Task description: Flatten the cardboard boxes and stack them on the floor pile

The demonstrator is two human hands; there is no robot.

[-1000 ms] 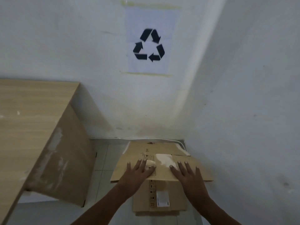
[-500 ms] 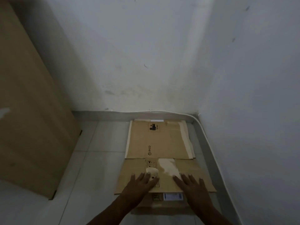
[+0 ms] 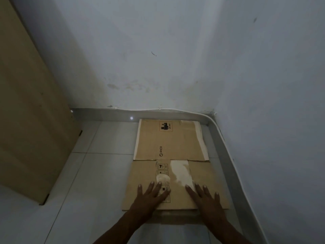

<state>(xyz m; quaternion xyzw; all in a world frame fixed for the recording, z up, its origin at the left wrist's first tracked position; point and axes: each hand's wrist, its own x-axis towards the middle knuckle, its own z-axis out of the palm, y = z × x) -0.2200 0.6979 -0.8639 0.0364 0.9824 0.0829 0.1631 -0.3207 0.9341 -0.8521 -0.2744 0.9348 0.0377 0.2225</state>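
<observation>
Pressing down with both palms: your left hand (image 3: pixel 148 197) and right hand (image 3: pixel 206 198) lie flat, fingers straight, on the box (image 3: pixel 175 173) in the floor (image 3: pixel 98 173) corner.

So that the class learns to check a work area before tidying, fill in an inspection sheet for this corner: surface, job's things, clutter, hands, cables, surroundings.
Surface: floor, pale tiles.
Job's things: near sheet of flattened cardboard lies on the floor; far sheet, printed PICO, lies flat beyond it, by the wall.
Clutter: nothing seen.
Hands: left hand and right hand press flat on the near sheet, fingers straight.
Cables: white cable runs along the skirting and round the corner.
Surroundings: wood panel at left; walls, white and stained low down.
</observation>
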